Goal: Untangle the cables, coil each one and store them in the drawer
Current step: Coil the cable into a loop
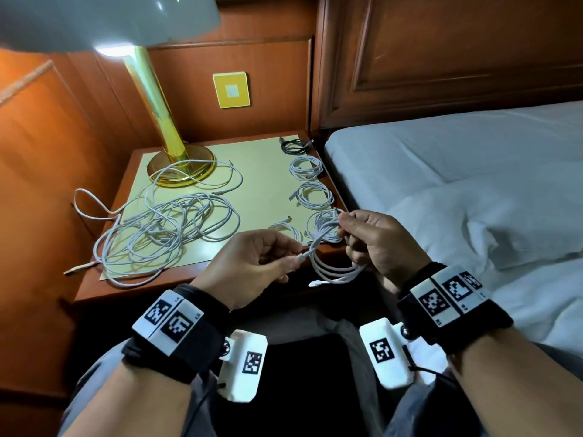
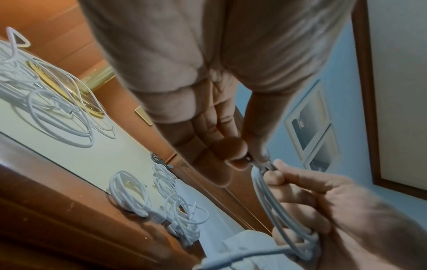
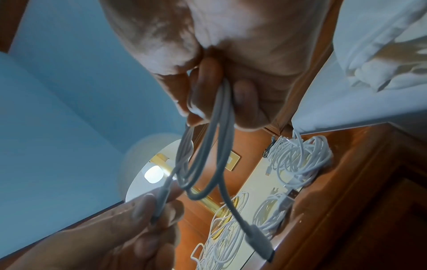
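You hold one white cable (image 1: 328, 266) in the air off the front edge of the nightstand (image 1: 94, 288), between your two hands. Your right hand (image 1: 378, 238) grips the gathered loops, fingers curled round the bundle; the loops hang down and towards you from that hand. Your left hand (image 1: 252, 263) pinches the free end near its plug (image 1: 302, 256) between thumb and fingertips. The free end runs roughly left to right, from the left hand to the loops, so the left hand is the one placed to lay the last turn onto the bundle. A second plug (image 1: 315, 283) dangles below the loops.

On the nightstand top, along the right edge, lie coiled cables: a dark coil (image 1: 295, 146) at the back right corner, then two white coils (image 1: 306, 168) (image 1: 315, 194) in front of it, and another white coil (image 1: 325, 227) near the front right corner, partly behind your right hand. One more white coil (image 1: 285, 230) lies just left of that, near the front edge. The tangled pile (image 1: 167, 234) of white cable spreads over the left half, reaching the lamp base (image 1: 181, 167) at the back and overhanging the left and front edges.

No drawer shows in any view, open or shut; I cannot tell what it holds. Judgement: the coiling is about half done, and no coil is stored.
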